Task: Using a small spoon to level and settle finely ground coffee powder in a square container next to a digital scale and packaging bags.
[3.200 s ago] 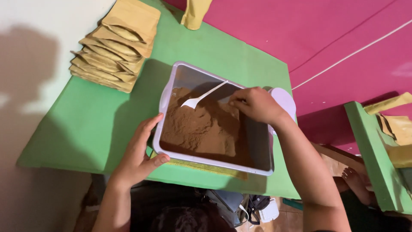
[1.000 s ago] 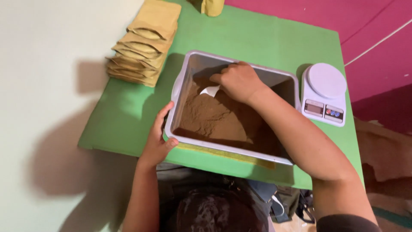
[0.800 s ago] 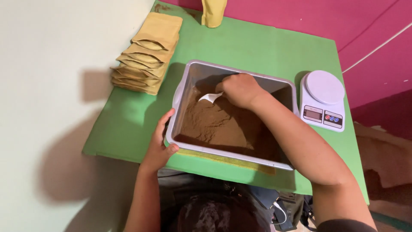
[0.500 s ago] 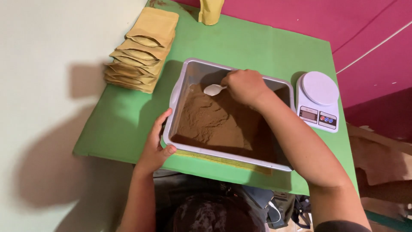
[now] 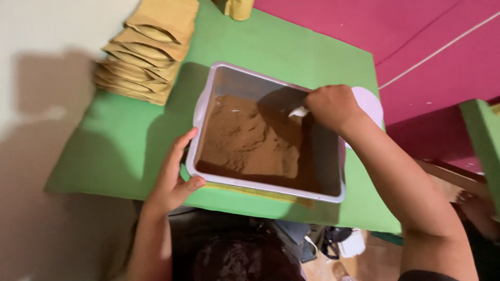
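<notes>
A grey rectangular tub holds a heap of brown powder and rests on a small green table. My left hand grips the tub's near left corner, thumb on the rim. My right hand is over the tub's far right side, closed on a white plastic spoon whose bowl points left above the powder. A white kitchen scale sits just beyond my right hand, mostly hidden by it.
A stack of tan paper pouches lies at the table's far left. One upright pouch stands at the far edge. Pink wall rises behind. A second green surface shows at right. Bags lie on the floor under the table.
My right hand has carried the spoon from the tub's far left middle toward its right side. The camera view shifted, so the scale is now mostly hidden. My left hand keeps its hold.
</notes>
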